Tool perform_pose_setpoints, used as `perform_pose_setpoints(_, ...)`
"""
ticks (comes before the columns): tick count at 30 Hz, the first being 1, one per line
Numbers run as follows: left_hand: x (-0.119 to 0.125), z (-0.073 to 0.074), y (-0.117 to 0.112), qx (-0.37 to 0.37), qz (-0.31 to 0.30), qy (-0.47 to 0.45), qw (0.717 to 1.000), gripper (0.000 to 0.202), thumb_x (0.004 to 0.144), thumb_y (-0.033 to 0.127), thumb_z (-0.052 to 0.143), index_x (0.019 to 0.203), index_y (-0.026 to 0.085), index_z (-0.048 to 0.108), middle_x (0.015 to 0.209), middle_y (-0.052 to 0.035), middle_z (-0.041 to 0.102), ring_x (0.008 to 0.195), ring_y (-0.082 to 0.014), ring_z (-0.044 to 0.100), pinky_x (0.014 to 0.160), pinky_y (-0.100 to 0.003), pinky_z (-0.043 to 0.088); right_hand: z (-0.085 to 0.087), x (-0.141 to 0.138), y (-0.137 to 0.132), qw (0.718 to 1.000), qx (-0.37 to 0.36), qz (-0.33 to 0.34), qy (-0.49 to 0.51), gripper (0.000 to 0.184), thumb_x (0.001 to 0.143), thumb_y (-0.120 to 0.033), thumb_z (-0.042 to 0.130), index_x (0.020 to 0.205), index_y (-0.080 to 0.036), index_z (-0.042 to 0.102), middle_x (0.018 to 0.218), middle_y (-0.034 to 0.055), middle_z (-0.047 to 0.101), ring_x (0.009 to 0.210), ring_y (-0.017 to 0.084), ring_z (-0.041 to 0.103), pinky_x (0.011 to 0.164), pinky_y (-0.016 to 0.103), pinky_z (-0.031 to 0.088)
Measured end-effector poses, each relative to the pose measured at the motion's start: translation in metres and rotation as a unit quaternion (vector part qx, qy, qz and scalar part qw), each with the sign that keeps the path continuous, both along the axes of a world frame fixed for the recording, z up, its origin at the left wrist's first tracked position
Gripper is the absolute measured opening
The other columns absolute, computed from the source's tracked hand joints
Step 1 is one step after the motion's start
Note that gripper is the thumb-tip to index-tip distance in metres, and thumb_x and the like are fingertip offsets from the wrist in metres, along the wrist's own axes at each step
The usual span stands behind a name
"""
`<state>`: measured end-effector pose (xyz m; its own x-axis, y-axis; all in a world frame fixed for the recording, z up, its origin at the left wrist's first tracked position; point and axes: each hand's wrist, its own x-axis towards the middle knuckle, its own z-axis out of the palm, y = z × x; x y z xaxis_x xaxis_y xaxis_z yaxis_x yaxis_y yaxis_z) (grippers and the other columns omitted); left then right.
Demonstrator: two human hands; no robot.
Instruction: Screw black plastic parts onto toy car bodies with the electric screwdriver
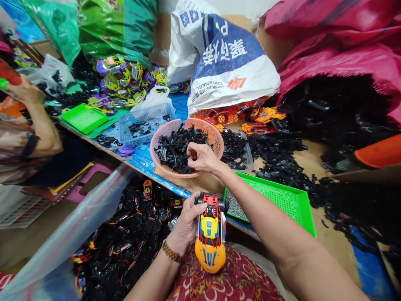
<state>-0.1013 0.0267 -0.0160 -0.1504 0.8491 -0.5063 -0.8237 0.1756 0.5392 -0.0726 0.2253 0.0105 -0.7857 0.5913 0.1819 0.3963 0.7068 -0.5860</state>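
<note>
My left hand [187, 217] is wrapped round the side of a toy car [210, 246] with an orange front, a yellow and blue roof piece, a red frame and black wheels. The car is held above my lap, its orange end towards me. My right hand [203, 158] is over a round pink basket [217, 140], fingers curled and pinched at the small black plastic parts [172, 150] heaped inside. Whatever is between those fingertips is hidden. Just right of the car lies a green perforated tray [282, 196] with small silvery pieces at one end.
Below the table edge, a clear plastic bag [94, 217] holds many toy cars. A blue basket [134, 136] and a green tray [86, 118] stand at left. Sacks [232, 62] line the back. Loose black parts [275, 159] spread right. Another person's arm [44, 113] is at far left.
</note>
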Motion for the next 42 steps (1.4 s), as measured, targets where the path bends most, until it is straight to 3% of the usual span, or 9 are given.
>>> perform_pose_setpoints(10, -0.005, 0.005, -0.001, 0.024, -0.044, 0.046, 0.998, 0.045, 0.056, 0.033, 0.092, 0.092, 0.018, 0.069, 0.081, -0.0014, 0.073, 0.064, -0.016, 0.066, 0.064, -0.027, 0.055, -0.003, 0.001, 0.0, 1.0, -0.01, 0.009, -0.017, 0.027, 0.07, -0.016, 0.067, 0.096, -0.018, 0.071, 0.072, -0.0007, 0.065, 0.069, 0.018, 0.057, 0.067, 0.028, 0.039)
perform_pose_setpoints(14, -0.014, 0.018, 0.007, 0.104, -0.137, 0.269, 0.948, 0.028, 0.066, 0.032, 0.083, 0.084, 0.018, 0.067, 0.074, -0.0012, 0.066, 0.064, -0.0164, 0.058, 0.062, -0.027, 0.045, -0.006, 0.005, -0.001, 0.999, -0.033, -0.006, 0.0, 0.023, 0.075, -0.018, 0.063, 0.097, -0.016, 0.068, 0.074, 0.0001, 0.066, 0.068, 0.016, 0.058, 0.067, 0.028, 0.041)
perform_pose_setpoints(16, -0.017, 0.027, 0.012, 0.147, -0.183, 0.465, 0.853, 0.02, 0.063, 0.023, 0.079, 0.078, 0.019, 0.066, 0.067, 0.0008, 0.061, 0.061, -0.016, 0.052, 0.061, -0.027, 0.039, -0.009, 0.008, 0.0, 0.998, -0.049, -0.026, 0.03, 0.022, 0.077, -0.019, 0.061, 0.098, -0.015, 0.066, 0.073, -0.0004, 0.065, 0.065, 0.015, 0.057, 0.067, 0.028, 0.042)
perform_pose_setpoints(22, -0.009, 0.05, 0.016, 0.308, -0.363, 0.766, 0.432, 0.017, 0.074, 0.014, 0.065, 0.09, 0.019, 0.066, 0.066, -0.0063, 0.067, 0.056, -0.0227, 0.056, 0.054, -0.033, 0.026, -0.017, 0.012, 0.0, 0.993, -0.055, -0.054, 0.086, 0.016, 0.071, -0.024, 0.069, 0.075, -0.021, 0.054, 0.057, -0.0051, 0.056, 0.057, 0.015, 0.054, 0.064, 0.03, 0.041)
perform_pose_setpoints(24, -0.003, 0.055, 0.013, 0.352, -0.375, 0.781, 0.354, 0.014, 0.078, 0.01, 0.064, 0.09, 0.017, 0.066, 0.066, -0.0093, 0.068, 0.058, -0.0245, 0.06, 0.054, -0.035, 0.026, -0.017, 0.012, -0.002, 0.994, -0.041, -0.06, 0.087, 0.015, 0.072, -0.025, 0.067, 0.074, -0.022, 0.052, 0.058, -0.0042, 0.057, 0.057, 0.015, 0.054, 0.064, 0.031, 0.042)
perform_pose_setpoints(27, 0.004, 0.061, 0.008, 0.403, -0.374, 0.784, 0.289, 0.012, 0.081, 0.004, 0.065, 0.084, 0.016, 0.065, 0.067, -0.0109, 0.066, 0.062, -0.0259, 0.064, 0.056, -0.038, 0.028, -0.016, 0.01, -0.005, 0.993, 0.026, -0.082, 0.075, 0.011, 0.074, -0.026, 0.063, 0.077, -0.023, 0.054, 0.064, -0.0013, 0.061, 0.061, 0.018, 0.057, 0.064, 0.032, 0.043)
perform_pose_setpoints(37, 0.018, 0.041, 0.006, 0.384, -0.377, 0.802, 0.26, 0.032, 0.081, -0.005, 0.05, 0.063, 0.02, 0.058, 0.061, -0.0099, 0.059, 0.054, -0.0265, 0.051, 0.056, -0.038, 0.022, -0.01, 0.008, -0.011, 0.99, 0.123, -0.05, -0.04, 0.015, 0.086, -0.031, 0.06, 0.095, -0.02, 0.062, 0.086, 0.0065, 0.071, 0.077, 0.023, 0.062, 0.066, 0.033, 0.039)
perform_pose_setpoints(39, 0.018, 0.038, 0.007, 0.387, -0.373, 0.793, 0.287, 0.034, 0.08, -0.006, 0.05, 0.059, 0.021, 0.054, 0.059, -0.0093, 0.058, 0.053, -0.0255, 0.049, 0.057, -0.038, 0.021, -0.009, 0.009, -0.012, 0.987, 0.146, -0.043, -0.043, 0.015, 0.087, -0.034, 0.06, 0.093, -0.02, 0.062, 0.087, 0.007, 0.071, 0.079, 0.023, 0.062, 0.066, 0.032, 0.037)
perform_pose_setpoints(42, 0.015, 0.037, 0.006, 0.381, -0.354, 0.758, 0.394, 0.039, 0.077, -0.007, 0.052, 0.055, 0.024, 0.041, 0.056, -0.0065, 0.054, 0.053, -0.0237, 0.046, 0.058, -0.038, 0.021, -0.008, 0.008, -0.013, 0.983, 0.17, -0.062, -0.038, 0.015, 0.088, -0.036, 0.059, 0.087, -0.021, 0.06, 0.084, 0.0074, 0.07, 0.078, 0.024, 0.061, 0.065, 0.032, 0.036)
